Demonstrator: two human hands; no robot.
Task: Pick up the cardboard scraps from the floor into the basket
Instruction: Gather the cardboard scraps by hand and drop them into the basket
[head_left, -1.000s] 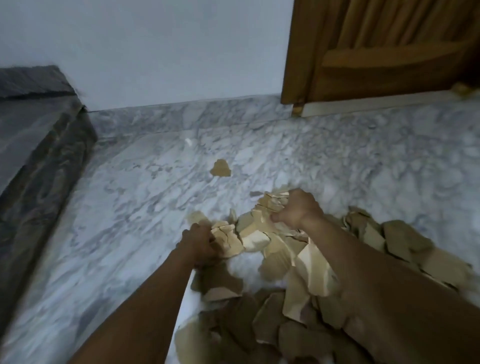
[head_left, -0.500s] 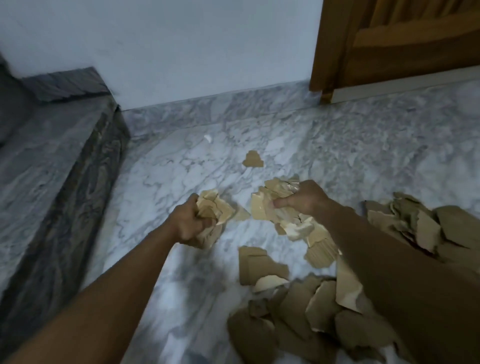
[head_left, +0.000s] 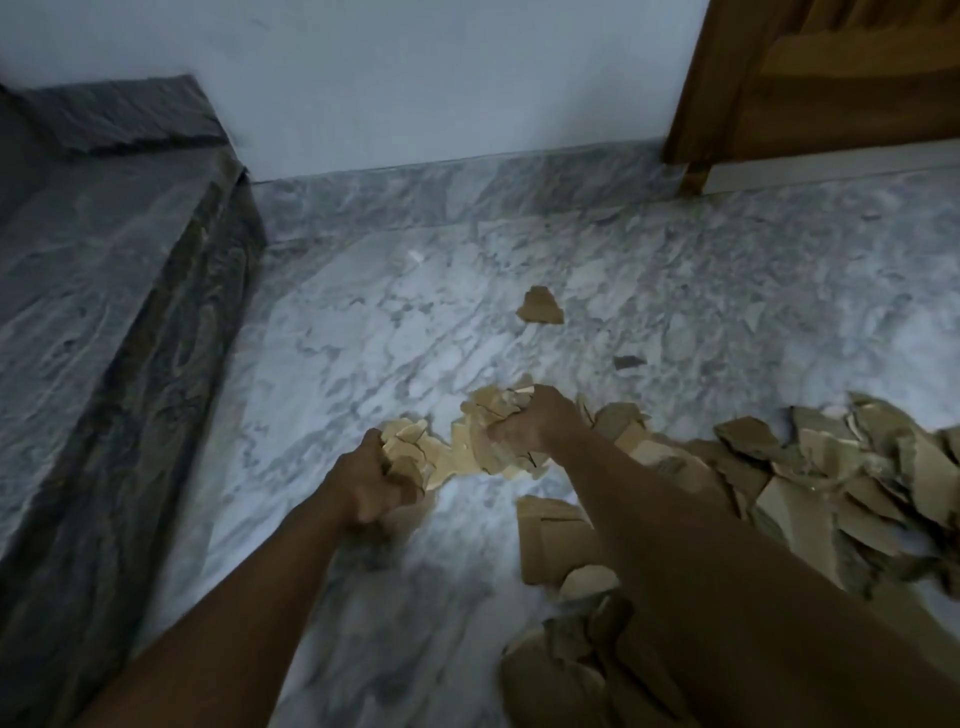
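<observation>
My left hand (head_left: 371, 480) grips a bunch of tan cardboard scraps (head_left: 408, 441) just above the marble floor. My right hand (head_left: 530, 423) grips a second, larger bunch of scraps (head_left: 491, 415), and the two bunches touch between my hands. A big pile of loose cardboard scraps (head_left: 810, 483) covers the floor at the right and under my right forearm. One single scrap (head_left: 540, 306) lies apart, farther out on the floor. No basket is in view.
A dark grey stone step (head_left: 104, 291) rises along the left side. A white wall (head_left: 415, 78) closes the back, with a wooden door (head_left: 831, 78) at the upper right. A small dark chip (head_left: 628, 361) lies on the marble floor (head_left: 363, 322).
Both hands have lifted their fistfuls of scraps off the pile and brought them together toward the left. The view has swung left, showing more of the stone step.
</observation>
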